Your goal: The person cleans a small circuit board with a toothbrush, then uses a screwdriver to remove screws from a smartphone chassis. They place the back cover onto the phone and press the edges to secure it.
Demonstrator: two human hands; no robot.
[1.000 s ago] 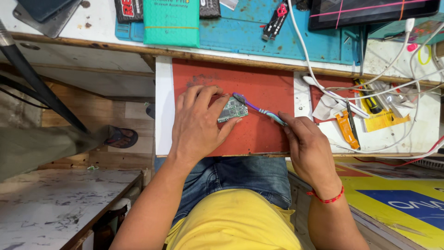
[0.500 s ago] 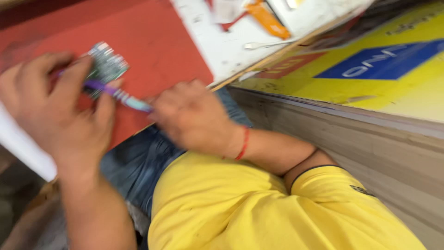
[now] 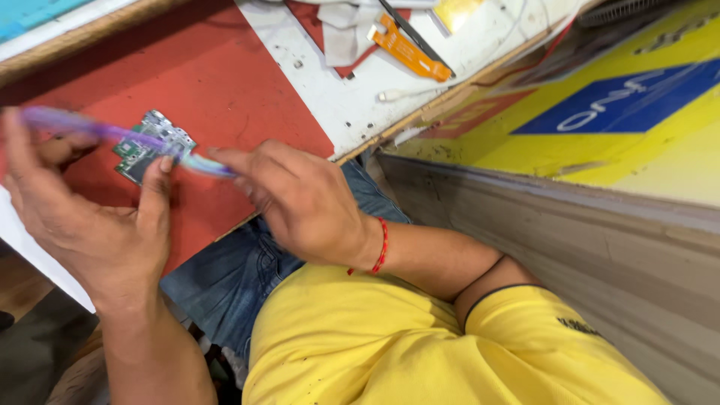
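My left hand [image 3: 90, 217] holds a small green circuit board [image 3: 154, 146] above the red mat [image 3: 225, 82], thumb and fingers along its edges. My right hand [image 3: 300, 199], with a red thread band at the wrist, grips a purple and blue toothbrush [image 3: 112, 135]. The brush lies across the board, its far end blurred at the left. Below both hands are my blue jeans and yellow shirt.
A white worktop [image 3: 352, 97] lies to the right of the mat, carrying an orange flat cable [image 3: 409, 49], grey cloth and thin wires. A wooden partition [image 3: 570, 225] and a yellow and blue printed sheet [image 3: 622, 120] stand to my right.
The view has swung right and tilted, so the bench now runs diagonally. Both hands keep their hold, and the brush has moved across the board.
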